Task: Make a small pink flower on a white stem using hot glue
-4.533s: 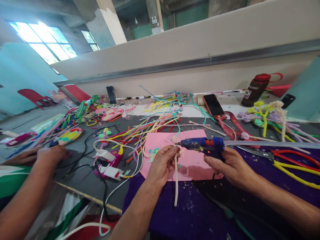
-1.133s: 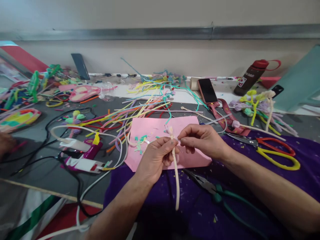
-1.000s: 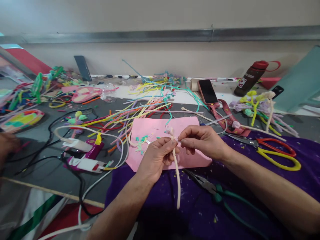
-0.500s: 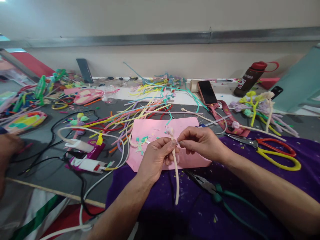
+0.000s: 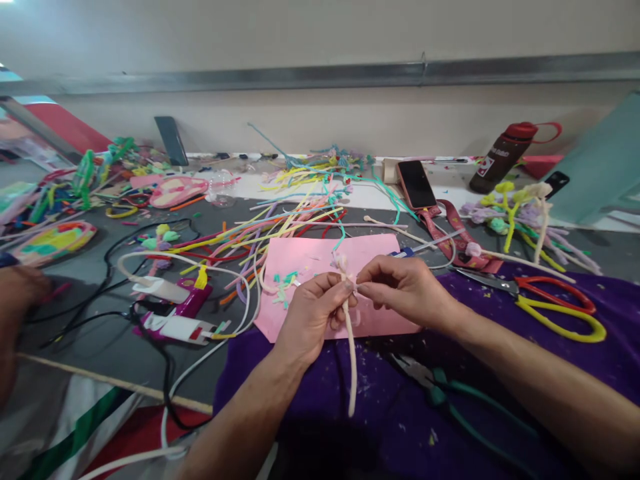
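Between the fingertips of my left hand (image 5: 317, 310) is a cream pipe-cleaner piece (image 5: 352, 373), its stem hanging down and a small pale pink and cream tuft at its top. My right hand (image 5: 407, 290) is closed in a pinch at the tuft's right side, touching the piece; what exactly its fingertips hold is too small to tell. Both hands are above a pink sheet (image 5: 373, 250) with small green and white clippings (image 5: 285, 283) on it. Green-handled pliers (image 5: 435, 387) lie on the purple cloth (image 5: 375, 400) below my right hand.
Scissors (image 5: 545, 293) with red and yellow handles lie at right. Behind are loose pipe cleaners (image 5: 280, 220), a phone (image 5: 417, 183), a bottle (image 5: 503, 157) and finished-looking flowers (image 5: 510, 207). Chargers (image 5: 175, 327) and cables are at left. Another person's hand (image 5: 23, 293) shows at the left edge.
The view has shifted slightly. Both hands keep their pinch on the piece, and the lower end of its stem has swung slightly left.
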`<state>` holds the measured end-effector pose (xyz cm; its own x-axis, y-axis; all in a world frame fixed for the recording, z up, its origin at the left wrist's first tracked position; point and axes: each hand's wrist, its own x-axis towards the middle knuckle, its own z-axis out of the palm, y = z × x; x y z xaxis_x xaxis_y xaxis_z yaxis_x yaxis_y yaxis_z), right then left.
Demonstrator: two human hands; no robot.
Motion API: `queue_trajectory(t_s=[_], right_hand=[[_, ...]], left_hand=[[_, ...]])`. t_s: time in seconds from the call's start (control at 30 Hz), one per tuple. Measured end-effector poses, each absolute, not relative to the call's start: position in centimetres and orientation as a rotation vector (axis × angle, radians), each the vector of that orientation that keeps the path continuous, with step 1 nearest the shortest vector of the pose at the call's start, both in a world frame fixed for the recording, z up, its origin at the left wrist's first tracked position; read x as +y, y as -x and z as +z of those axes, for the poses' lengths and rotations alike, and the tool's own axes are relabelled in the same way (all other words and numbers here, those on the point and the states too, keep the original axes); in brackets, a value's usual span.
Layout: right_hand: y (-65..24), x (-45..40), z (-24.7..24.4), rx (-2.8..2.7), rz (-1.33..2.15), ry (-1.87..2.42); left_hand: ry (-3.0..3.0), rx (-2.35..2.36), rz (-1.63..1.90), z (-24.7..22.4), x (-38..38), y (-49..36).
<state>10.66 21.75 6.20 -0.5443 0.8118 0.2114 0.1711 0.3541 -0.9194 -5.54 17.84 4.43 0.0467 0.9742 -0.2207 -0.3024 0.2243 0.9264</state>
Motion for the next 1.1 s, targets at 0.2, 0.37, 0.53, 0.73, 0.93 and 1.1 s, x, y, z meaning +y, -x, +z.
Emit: queue_trajectory(t_s=[0.2,0.37,0.53,0.73,0.93,1.1], right_hand=[[-10.68,21.93,6.28,-1.719,1.657,0.720],[-11.07,22.19,6.09,-1.694,1.789,0.598],[-11.17,22.48,5.73,-1.651,1.844,0.582],[-11.15,22.73,5.53,-1.642,1.828,0.641],[-11.25,22.51,5.96,-1.722,1.798,0.599],[-11.49,22.31,6.44,-1.774,1.838,0.515]], left_hand=[[-0.780,1.038,1.133,4.81,17.89,5.71],[-0.757,0.990,1.081,4.92,17.83,5.95],[-0.747,0.959,1.063,4.74,17.71,6.04],[-0.739,0.954,1.070,4.70,17.79,6.01],[-0.749,0.988,1.073,4.66,17.77,5.91],[-0.771,0.967,1.029,4.61,17.54,5.86]])
